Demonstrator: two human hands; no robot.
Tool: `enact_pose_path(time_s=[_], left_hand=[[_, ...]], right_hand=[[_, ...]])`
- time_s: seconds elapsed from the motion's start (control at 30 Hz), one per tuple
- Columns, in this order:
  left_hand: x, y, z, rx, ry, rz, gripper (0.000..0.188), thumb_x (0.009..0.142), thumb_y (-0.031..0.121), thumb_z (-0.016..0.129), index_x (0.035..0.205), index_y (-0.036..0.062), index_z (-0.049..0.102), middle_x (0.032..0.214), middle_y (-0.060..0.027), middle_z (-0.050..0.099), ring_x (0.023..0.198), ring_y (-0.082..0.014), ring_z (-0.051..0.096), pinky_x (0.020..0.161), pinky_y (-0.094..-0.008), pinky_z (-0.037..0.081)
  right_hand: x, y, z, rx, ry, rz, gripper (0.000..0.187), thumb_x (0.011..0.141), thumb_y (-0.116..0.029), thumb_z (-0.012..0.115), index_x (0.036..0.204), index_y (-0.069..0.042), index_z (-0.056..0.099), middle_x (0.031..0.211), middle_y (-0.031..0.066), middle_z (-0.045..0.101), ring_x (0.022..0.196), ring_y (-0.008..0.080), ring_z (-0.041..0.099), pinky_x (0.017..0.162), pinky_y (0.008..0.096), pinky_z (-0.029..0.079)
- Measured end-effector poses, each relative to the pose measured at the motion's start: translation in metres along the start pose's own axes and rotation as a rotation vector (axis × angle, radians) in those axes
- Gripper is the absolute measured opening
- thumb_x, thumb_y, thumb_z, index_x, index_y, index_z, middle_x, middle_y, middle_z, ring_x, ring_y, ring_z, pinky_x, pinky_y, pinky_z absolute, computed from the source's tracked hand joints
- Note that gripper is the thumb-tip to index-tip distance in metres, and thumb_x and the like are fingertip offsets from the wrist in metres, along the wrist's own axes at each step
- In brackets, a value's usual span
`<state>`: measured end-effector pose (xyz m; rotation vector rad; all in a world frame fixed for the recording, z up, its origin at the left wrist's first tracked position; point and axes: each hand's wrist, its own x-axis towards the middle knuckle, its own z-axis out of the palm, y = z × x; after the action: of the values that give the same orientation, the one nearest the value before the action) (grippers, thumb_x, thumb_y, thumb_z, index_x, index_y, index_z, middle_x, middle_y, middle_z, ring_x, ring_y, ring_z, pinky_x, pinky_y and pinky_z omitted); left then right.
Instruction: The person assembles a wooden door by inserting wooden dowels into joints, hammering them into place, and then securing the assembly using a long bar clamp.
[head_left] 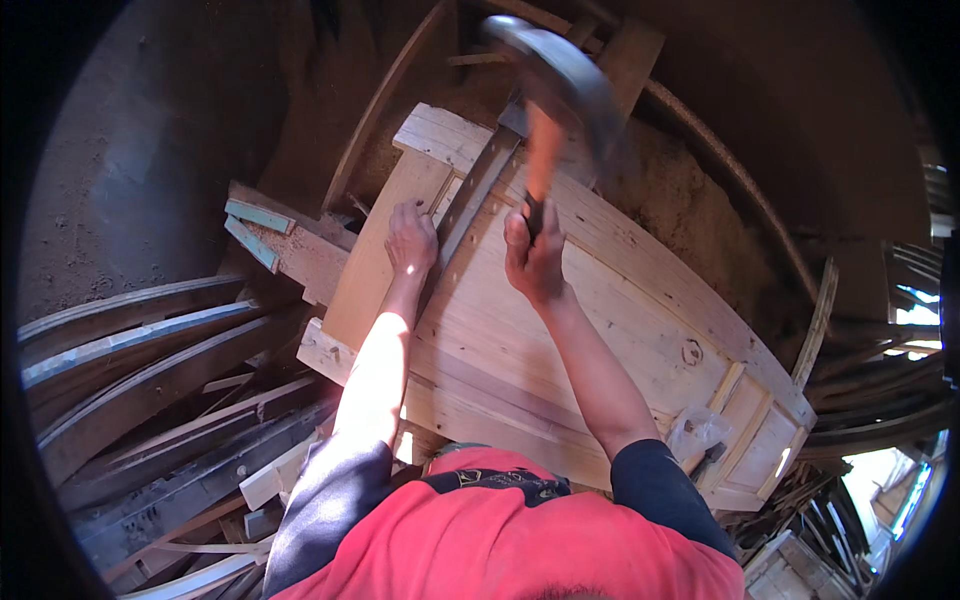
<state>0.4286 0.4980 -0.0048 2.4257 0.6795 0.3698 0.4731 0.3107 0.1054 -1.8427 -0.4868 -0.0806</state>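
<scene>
Right, the right hand is wrapped tight around a hammer by its orange handle, fingers closed all the way round, thumb up along the shaft. The hammer sits raised above the wooden door, its head a grey blur at the top of the view, so its exact shape is hard to call. One hammer, one door, two hands in play.

The left hand is down flat on the door, fingers pressed together and bent at the tips, touching the edge of a dark strip that runs along the panel. Whether it pinches anything small there, I cannot tell. Both forearms come up from the lower edge, the left nearly straight, the right bent at the elbow and angled in, dark sleeves pushed above the elbows over a red shirt.

The door lies flat and tilted across the frame, far end toward the top, near end low on the right. On that near end rests one clear plastic bag; its contents look like small bits, too blurred to name. Left of the door lies a stack of long curved planks, several of them, beside a block with two blue strips.
</scene>
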Motion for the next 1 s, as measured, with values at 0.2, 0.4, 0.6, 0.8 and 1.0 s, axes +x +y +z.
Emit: enact_pose_path(time_s=[0.2, 0.4, 0.6, 0.8, 1.0], left_hand=[[0.001, -0.004, 0.006, -0.033, 0.029, -0.026, 0.028, 0.088, 0.012, 0.051, 0.113, 0.0038, 0.060, 0.112, -0.0194, 0.062, 0.105, -0.0392, 0.059, 0.085, -0.0499, 0.049], [-0.001, -0.011, 0.006, -0.023, 0.020, 0.018, 0.029, 0.090, 0.012, 0.051, 0.115, 0.0053, 0.062, 0.106, -0.0194, 0.060, 0.102, -0.0392, 0.058, 0.085, -0.0496, 0.049], [0.002, -0.007, 0.007, -0.056, -0.009, 0.055, 0.036, 0.091, 0.008, 0.050, 0.125, 0.0035, 0.059, 0.107, -0.0227, 0.055, 0.101, -0.0401, 0.055, 0.086, -0.0493, 0.047], [0.001, -0.013, 0.013, -0.096, 0.105, 0.114, 0.043, 0.091, 0.006, 0.049, 0.134, 0.0009, 0.051, 0.112, -0.0238, 0.054, 0.103, -0.0420, 0.054, 0.091, -0.0492, 0.045], [0.004, -0.004, 0.008, -0.225, 0.126, 0.148, 0.040, 0.090, -0.001, 0.050, 0.130, 0.0007, 0.053, 0.115, -0.0238, 0.054, 0.107, -0.0404, 0.055, 0.093, -0.0465, 0.046]], right_hand=[[-0.018, 0.073, 0.010, -0.557, -0.444, 0.413, 0.042, 0.101, -0.042, 0.046, 0.106, 0.000, 0.050, 0.084, 0.0299, 0.065, 0.082, 0.0516, 0.062, 0.073, 0.0581, 0.046], [0.002, -0.017, 0.001, -0.121, -0.022, -0.028, 0.036, 0.100, -0.036, 0.052, 0.104, -0.001, 0.051, 0.080, 0.0275, 0.063, 0.072, 0.0474, 0.063, 0.061, 0.0552, 0.046], [-0.018, 0.071, 0.007, -0.563, -0.420, 0.487, 0.042, 0.101, -0.041, 0.046, 0.103, 0.000, 0.049, 0.085, 0.0302, 0.066, 0.080, 0.0500, 0.064, 0.067, 0.0552, 0.051], [-0.011, 0.013, 0.001, -0.229, -0.145, 0.188, 0.030, 0.099, -0.031, 0.054, 0.101, -0.002, 0.048, 0.077, 0.0264, 0.064, 0.075, 0.0480, 0.063, 0.064, 0.0554, 0.050], [-0.029, 0.069, 0.012, -0.645, -0.414, 0.476, 0.039, 0.101, -0.040, 0.049, 0.105, -0.002, 0.050, 0.078, 0.0286, 0.064, 0.080, 0.0493, 0.063, 0.071, 0.0569, 0.050]])
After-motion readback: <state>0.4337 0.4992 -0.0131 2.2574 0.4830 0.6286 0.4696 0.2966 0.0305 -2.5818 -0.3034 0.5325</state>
